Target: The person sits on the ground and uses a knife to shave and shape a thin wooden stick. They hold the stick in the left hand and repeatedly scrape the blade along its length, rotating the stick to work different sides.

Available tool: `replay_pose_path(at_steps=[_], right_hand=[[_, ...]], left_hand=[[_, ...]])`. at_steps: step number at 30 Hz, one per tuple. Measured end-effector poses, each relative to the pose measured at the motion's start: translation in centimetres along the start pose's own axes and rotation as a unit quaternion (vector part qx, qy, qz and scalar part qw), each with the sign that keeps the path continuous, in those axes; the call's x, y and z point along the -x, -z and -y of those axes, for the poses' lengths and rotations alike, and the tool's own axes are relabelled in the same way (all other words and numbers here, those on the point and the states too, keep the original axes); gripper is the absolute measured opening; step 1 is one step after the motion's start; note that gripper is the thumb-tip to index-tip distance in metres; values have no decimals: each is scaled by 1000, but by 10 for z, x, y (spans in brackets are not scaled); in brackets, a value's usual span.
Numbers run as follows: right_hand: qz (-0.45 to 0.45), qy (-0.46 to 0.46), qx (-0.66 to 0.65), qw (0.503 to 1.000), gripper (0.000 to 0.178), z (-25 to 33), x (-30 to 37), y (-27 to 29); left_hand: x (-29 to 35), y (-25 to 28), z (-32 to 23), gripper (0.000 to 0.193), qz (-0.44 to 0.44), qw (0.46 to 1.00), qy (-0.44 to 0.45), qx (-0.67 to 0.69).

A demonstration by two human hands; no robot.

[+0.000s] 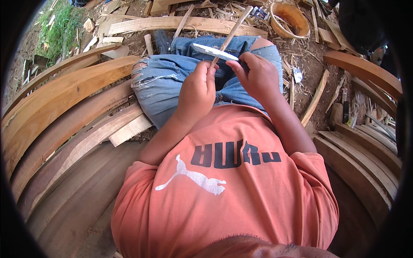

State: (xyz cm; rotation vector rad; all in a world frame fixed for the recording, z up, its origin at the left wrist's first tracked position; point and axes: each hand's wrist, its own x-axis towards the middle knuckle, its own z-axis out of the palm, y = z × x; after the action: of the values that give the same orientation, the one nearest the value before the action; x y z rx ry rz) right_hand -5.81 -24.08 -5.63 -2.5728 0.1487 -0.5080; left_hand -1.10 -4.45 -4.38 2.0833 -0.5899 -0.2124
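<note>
My left hand point(197, 87) is closed around the lower end of a thin wooden stick point(235, 29), which slants up and away to the right. In my right hand point(259, 74) is a knife; its fingers wrap round the handle, which is mostly hidden. The pale, wide knife blade point(211, 51) points left and lies across the stick just above my left fingers. Whether its edge bites into the wood I cannot tell. Both hands are held over my lap, above torn blue jeans point(163, 77).
Long curved-looking planks point(64, 92) are piled at my left, with more boards point(361, 148) at my right. Ahead, a long board point(185, 25) lies on ground strewn with wood scraps. An orange-yellow bucket point(275, 19) lies tilted at the far right. Grass point(56, 32) grows far left.
</note>
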Motion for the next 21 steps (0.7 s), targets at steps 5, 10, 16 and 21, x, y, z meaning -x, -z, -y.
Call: replay_pose_path(at_steps=[5, 10, 16, 21], right_hand=[[-34, 26, 71, 997, 51, -13, -13, 12], [-103, 75, 79, 989, 51, -24, -21, 12], [-120, 95, 98, 983, 51, -25, -24, 24], [-108, 73, 121, 984, 49, -30, -22, 37]], left_hand=[[-2, -1, 1, 22, -6, 1000, -11, 11], [-9, -1, -7, 22, -10, 1000, -16, 16], [-10, 5, -12, 20, 10, 1000, -10, 5], [-10, 3, -13, 18, 17, 999, -26, 13]])
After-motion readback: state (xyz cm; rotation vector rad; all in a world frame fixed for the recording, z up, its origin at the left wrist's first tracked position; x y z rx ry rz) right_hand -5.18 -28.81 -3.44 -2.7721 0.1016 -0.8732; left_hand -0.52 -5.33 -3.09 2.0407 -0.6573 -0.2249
